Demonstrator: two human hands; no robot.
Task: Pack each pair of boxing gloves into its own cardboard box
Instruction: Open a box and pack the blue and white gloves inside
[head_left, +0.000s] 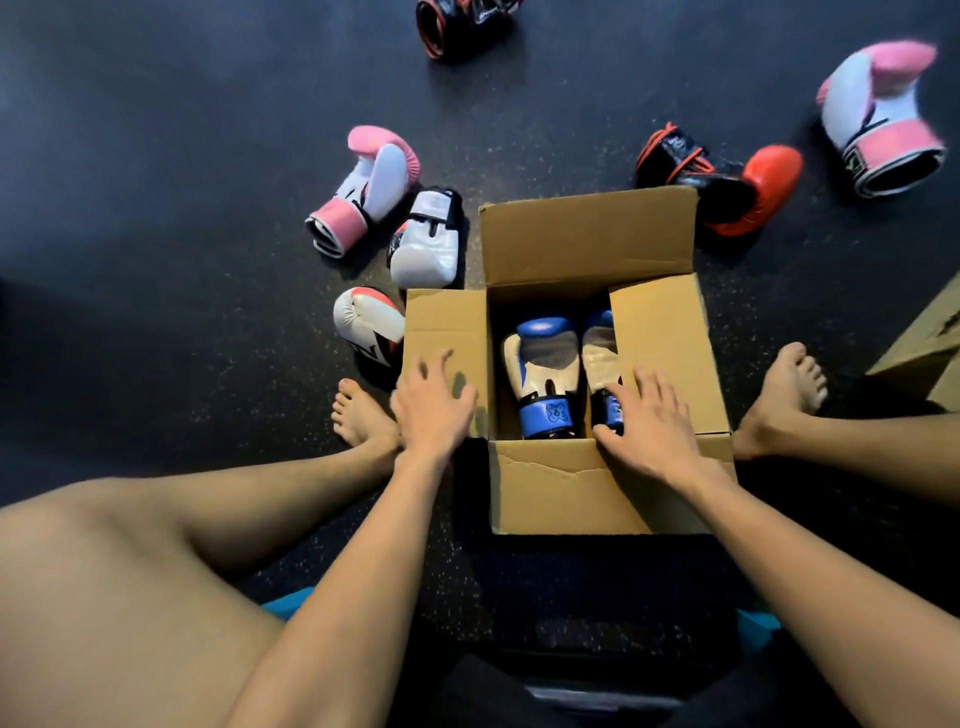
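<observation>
An open cardboard box (587, 244) stands on the dark floor between my bare feet. Two blue and cream boxing gloves (545, 364) lie side by side inside it, cuffs toward me. My left hand (434, 408) hovers with spread fingers over the box's left flap (441, 322). My right hand (649, 423) rests with spread fingers on the near right corner of the box, over the cuff of the right-hand glove. Neither hand holds anything.
Loose gloves lie around the box: a pink and white one (366, 189), a white one (428, 239), a white and red one (366, 325), a black and red one (727, 179), another pink one (883, 119), a black one (460, 26). A second cardboard box (930, 338) shows at the right edge.
</observation>
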